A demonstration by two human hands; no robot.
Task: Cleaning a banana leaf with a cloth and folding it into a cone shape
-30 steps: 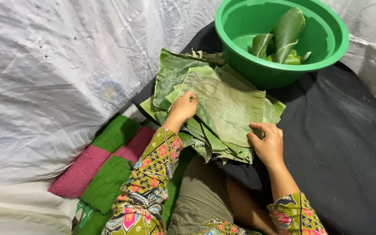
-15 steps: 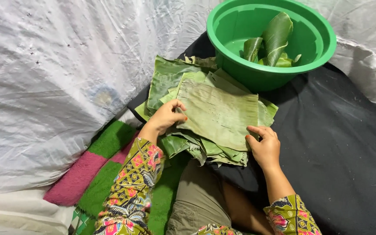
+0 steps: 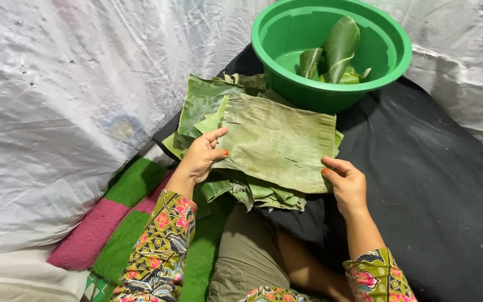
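Both hands hold flat, brownish-green banana leaf w/ frayed edges.

1. Two hands: the left hand and the right hand, each at an edge of the top leaf.
2. One green plastic basin.
3. One stack of flat banana leaves; the number of sheets cannot be told.
4. About three rolled leaf pieces inside the basin.
5. One black cloth.
6. One white plastic sheet.
7. One pink-and-green mat.
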